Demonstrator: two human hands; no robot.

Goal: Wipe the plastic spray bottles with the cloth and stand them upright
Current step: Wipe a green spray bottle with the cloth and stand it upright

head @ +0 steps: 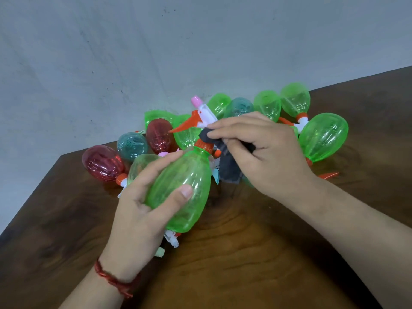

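Your left hand (pixel 138 210) grips the green spray bottle (pixel 191 172) by its body above the table (pixel 245 259) centre, trigger head toward 12 o'clock. Your right hand (pixel 263 152) pinches the dark cloth (pixel 229 170) against its neck.

the held bottle (pixel 185 188) is clear green with vertical ribs, an orange collar (pixel 204 146) and trigger (pixel 184 126), a white sprayer head (pixel 208 117) and a pink nozzle cap (pixel 196 101). the cloth (pixel 229 168) is dark grey. in the pile lie green bottles (pixel 323 137), two red bottles (pixel 102 162) and two teal bottles (pixel 131 144), all see-through and ribbed. the surface (pixel 245 253) is dark brown wood grain; the wall (pixel 111 52) pale grey, speckled. a red thread band (pixel 111 278) circles the left wrist.
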